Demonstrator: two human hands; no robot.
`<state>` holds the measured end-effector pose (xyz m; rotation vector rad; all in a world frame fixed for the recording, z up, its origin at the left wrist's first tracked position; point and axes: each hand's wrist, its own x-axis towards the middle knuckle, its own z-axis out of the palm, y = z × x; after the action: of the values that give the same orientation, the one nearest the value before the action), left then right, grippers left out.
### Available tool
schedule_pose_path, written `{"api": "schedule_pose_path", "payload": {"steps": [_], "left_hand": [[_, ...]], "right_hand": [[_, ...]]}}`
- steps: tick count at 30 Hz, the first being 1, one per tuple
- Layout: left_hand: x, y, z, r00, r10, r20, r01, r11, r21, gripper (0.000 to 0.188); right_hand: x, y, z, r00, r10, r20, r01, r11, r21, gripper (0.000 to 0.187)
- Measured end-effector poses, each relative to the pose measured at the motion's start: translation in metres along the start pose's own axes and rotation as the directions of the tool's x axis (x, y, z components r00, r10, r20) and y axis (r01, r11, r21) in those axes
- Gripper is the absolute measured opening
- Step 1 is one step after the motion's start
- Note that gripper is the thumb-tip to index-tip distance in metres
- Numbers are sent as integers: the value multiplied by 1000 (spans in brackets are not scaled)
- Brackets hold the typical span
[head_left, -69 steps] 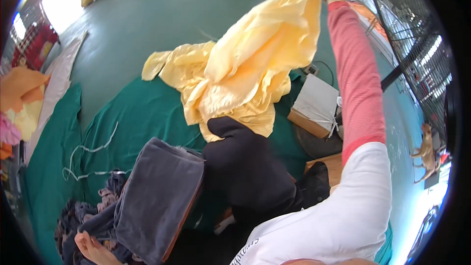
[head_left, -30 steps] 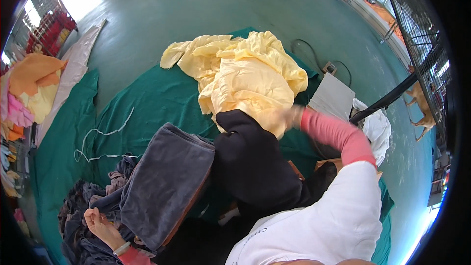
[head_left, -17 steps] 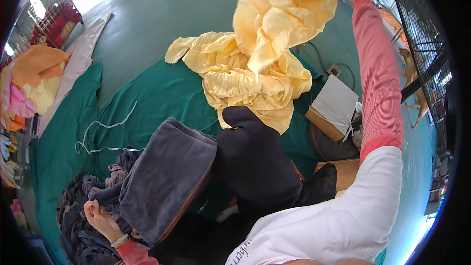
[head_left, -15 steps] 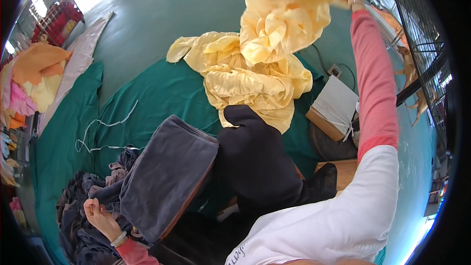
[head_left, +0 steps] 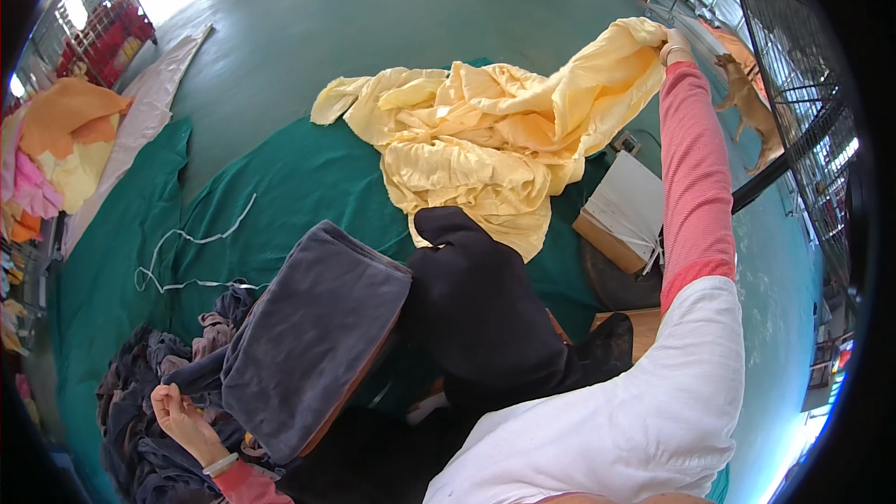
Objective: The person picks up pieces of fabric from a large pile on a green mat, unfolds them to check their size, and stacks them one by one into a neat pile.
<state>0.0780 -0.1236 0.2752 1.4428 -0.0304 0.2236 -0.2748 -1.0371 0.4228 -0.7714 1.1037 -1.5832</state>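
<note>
At the far right, my right hand (head_left: pixel 674 45) is closed on a corner of a pale yellow cloth (head_left: pixel 467 173). From there the cloth slopes down to a crumpled heap on a green ground sheet (head_left: pixel 252 182). My left hand (head_left: pixel 185 422) is low at the left with its fingers curled and pinched together, at the end of a dark grey cloth strip. That strip runs beside a thick folded dark grey cloth (head_left: pixel 313 327), which rests on a brown-edged support. Under and around the hand spreads a heap of dark, crumpled cloths (head_left: pixel 140 439).
A white-topped box (head_left: pixel 630 196) stands right of my black-clad leg (head_left: pixel 481 299). A white cord (head_left: pixel 201 239) lies on the green sheet. Orange, pink and yellow cloths (head_left: pixel 70 140) are piled at left. A brown dog (head_left: pixel 751 112) stands by a wire rack (head_left: pixel 793 65) at right.
My right hand has come down slightly; the yellow cloth it holds has dropped from the air and settled onto the heap. The left hand has barely moved. The dog shows more fully.
</note>
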Motion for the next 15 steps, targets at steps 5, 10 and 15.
{"api": "schedule_pose_path", "payload": {"steps": [5,10,15], "left_hand": [[-2,9,7,999,29,28,-29,1000,-2,11],[-4,12,12,1000,25,-2,-25,1000,7,12],[1,-1,4,1000,12,23,-12,1000,2,12]], "right_hand": [[-30,-12,4,991,114,68,-126,966,228,24],[-67,-22,10,979,173,109,-198,938,286,34],[-62,-43,2,985,112,-135,-137,972,-192,33]]}}
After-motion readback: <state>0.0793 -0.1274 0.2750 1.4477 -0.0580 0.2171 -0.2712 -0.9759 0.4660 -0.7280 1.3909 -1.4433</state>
